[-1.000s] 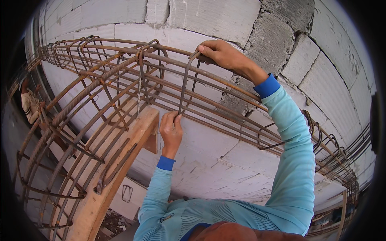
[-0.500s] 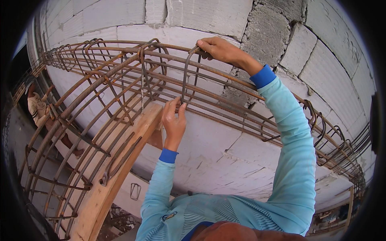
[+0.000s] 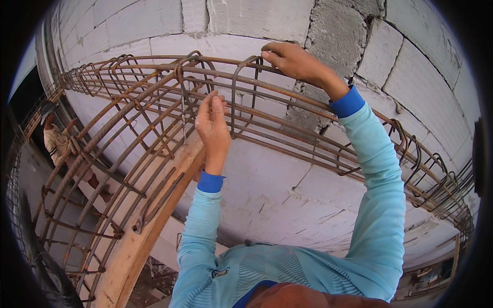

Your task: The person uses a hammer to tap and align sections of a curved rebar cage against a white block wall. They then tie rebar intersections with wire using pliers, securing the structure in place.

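A rectangular steel stirrup (image 3: 234, 97) hangs around the long bars of the rebar cage (image 3: 303, 96), which runs along the wall. My left hand (image 3: 213, 134) is raised just left of the stirrup, its fingers pointing up, apart from it and holding nothing visible. Over the top bar, next to the stirrup's upper right corner, is my right hand (image 3: 300, 62). Its fingers reach left with the thumb apart, and they are not closed on the stirrup. Whether its underside touches the bar I cannot tell.
A second cage (image 3: 115, 115) joins from the lower left, above a wooden plank (image 3: 131, 256). Pincers (image 3: 154, 205) lie on the plank. Behind stands a wall of pale blocks (image 3: 257, 23) with a rough concrete column (image 3: 336, 49). Another person (image 3: 59, 141) stands at far left.
My left hand has let go of the stirrup's lower part and moved up and left. My right hand has come off the stirrup's top corner, slightly to the right.
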Demonstrator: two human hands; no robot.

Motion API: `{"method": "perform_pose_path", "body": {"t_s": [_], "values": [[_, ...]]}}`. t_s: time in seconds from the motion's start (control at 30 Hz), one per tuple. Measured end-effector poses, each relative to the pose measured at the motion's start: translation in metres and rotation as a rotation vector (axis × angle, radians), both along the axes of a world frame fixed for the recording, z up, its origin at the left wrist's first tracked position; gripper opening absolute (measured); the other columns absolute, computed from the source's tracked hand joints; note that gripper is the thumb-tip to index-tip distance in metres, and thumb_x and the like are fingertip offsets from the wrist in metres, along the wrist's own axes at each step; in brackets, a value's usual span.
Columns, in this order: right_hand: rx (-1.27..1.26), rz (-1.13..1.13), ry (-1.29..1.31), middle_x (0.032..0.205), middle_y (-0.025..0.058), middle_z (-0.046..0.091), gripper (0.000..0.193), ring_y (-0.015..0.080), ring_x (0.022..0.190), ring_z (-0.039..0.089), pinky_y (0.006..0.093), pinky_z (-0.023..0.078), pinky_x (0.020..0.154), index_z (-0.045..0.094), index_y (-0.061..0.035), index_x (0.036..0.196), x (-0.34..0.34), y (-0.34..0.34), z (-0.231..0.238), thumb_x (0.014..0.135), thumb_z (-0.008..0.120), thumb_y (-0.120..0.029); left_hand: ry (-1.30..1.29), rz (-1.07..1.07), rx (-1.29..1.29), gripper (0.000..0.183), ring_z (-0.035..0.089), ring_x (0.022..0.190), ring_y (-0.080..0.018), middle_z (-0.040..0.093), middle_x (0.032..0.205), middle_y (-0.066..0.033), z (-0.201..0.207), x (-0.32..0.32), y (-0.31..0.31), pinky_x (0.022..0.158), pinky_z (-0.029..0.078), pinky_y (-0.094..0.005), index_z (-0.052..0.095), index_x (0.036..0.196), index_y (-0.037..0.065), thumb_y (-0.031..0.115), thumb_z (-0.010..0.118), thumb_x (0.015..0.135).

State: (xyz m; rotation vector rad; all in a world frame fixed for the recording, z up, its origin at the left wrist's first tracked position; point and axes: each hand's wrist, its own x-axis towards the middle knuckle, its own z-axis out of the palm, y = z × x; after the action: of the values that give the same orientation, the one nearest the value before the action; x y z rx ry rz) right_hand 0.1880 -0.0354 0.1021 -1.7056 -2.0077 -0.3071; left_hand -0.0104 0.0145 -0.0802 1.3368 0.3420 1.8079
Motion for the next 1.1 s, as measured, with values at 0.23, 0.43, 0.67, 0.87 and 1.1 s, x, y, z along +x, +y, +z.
{"method": "perform_pose_path", "body": {"t_s": [0.23,0.43,0.67,0.87,1.1], "values": [[-0.125,0.001,-0.052,0.098,0.0265,0.071,0.039,0.0432,0.092,0.067,0.0495,0.051,0.082,0.068,0.0018,0.115,0.002,0.005,-0.011,0.104,0.053,-0.033,-0.087,-0.444,-0.197,0.073,0.060,0.122,-0.0332,0.059,0.128,-0.0288,0.063,0.011,0.010,0.107,0.047,-0.0413,0.043,0.138,-0.018,0.048,0.049,0.107],[-0.128,0.043,-0.058,0.081,0.0202,0.067,0.035,0.0344,0.075,0.063,0.0467,0.049,0.072,0.060,0.0007,0.125,0.002,0.014,-0.016,0.104,0.053,-0.027,-0.130,-0.622,-0.343,0.062,0.056,0.130,-0.0397,0.056,0.135,-0.0331,0.081,0.024,0.023,0.108,0.046,-0.0424,0.041,0.137,-0.017,0.036,0.051,0.106],[-0.130,0.021,-0.093,0.086,0.0219,0.070,0.041,0.0394,0.082,0.067,0.0491,0.048,0.074,0.052,-0.0004,0.136,0.000,0.017,-0.021,0.103,0.055,-0.024,-0.197,-0.791,-0.418,0.046,0.058,0.127,-0.0423,0.055,0.135,-0.0344,0.082,0.026,0.041,0.107,0.050,-0.0445,0.043,0.130,-0.020,0.004,0.051,0.092],[-0.154,-0.007,-0.056,0.086,0.0220,0.070,0.044,0.0399,0.083,0.067,0.0491,0.048,0.074,0.050,0.0012,0.139,0.001,0.011,-0.021,0.102,0.056,-0.022,-0.289,-0.781,-0.378,0.047,0.060,0.122,-0.0454,0.056,0.127,-0.0314,0.080,0.032,0.048,0.111,0.049,-0.0457,0.041,0.126,-0.023,-0.002,0.053,0.085],[-0.124,-0.008,-0.080,0.093,0.0253,0.071,0.041,0.0423,0.091,0.068,0.0503,0.049,0.078,0.051,0.0019,0.137,0.001,0.008,-0.018,0.101,0.057,-0.018,-0.293,-0.806,-0.398,0.055,0.059,0.121,-0.0442,0.053,0.128,-0.0286,0.077,0.034,0.045,0.111,0.048,-0.0436,0.036,0.131,-0.021,0.000,0.056,0.085]]}}
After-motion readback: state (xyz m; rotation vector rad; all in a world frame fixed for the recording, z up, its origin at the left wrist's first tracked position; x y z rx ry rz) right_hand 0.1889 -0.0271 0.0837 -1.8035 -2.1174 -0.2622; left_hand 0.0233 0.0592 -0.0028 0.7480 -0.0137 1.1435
